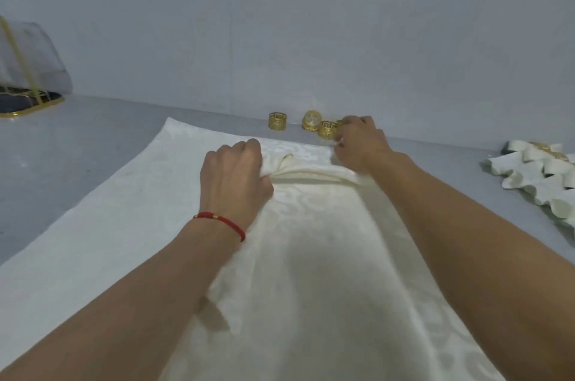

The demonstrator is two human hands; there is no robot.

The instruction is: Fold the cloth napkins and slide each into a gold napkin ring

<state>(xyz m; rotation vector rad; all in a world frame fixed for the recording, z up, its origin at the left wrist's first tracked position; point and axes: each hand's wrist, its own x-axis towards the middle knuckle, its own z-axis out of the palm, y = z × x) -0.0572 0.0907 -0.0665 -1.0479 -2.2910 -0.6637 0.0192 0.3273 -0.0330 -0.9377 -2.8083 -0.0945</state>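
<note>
The grey worktop [93, 138] is smooth and matte, and runs back to a plain pale wall. Over it lies a large cream damask cloth [109, 225], its woven scroll pattern faintly glossy; it probably serves as a clean bed for folding. On that sits the napkin [311, 173] in hand, the same soft cream fabric, gathered into a narrow band with one loose corner sticking up.

The left hand [233, 175], with a red cord bracelet [221, 220] at the wrist, has its fingers curled over the band's left end, seemingly pinning the folds so they cannot spring open. The right hand [361, 141] reaches past the band's far end to the gold napkin rings [326, 129] lined up by the wall, fingers bent around one; whether it is actually gripped I cannot tell. The rings are short openwork metal cylinders, kept within easy reach. At right, finished napkins [535, 175] lie fanned with scalloped edges.
</note>
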